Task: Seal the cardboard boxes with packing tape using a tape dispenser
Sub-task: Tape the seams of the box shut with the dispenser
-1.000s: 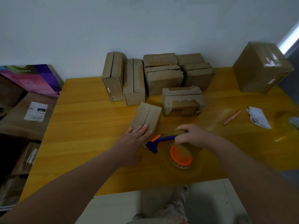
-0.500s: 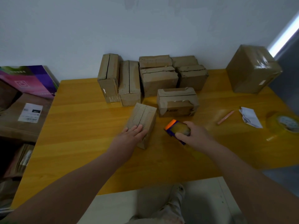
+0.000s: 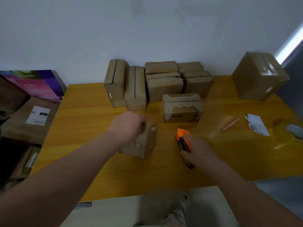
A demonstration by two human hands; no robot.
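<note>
Toward the table's (image 3: 82,122) front edge, the left hand (image 3: 127,126) clasps the small box (image 3: 144,145) by its top, likely to steady it, while the right hand (image 3: 198,150) grips the tape dispenser (image 3: 183,138) alongside.

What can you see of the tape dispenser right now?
The tape dispenser looks plastic: an orange front and a dark blue body whose handle end pokes out nearest the person. The right hand grips it from above and hides its middle, so no tape roll shows. It sits low over the yellow table, front pointing away, right of the small box and apart from it. Whether it touches the table I cannot tell.
</note>
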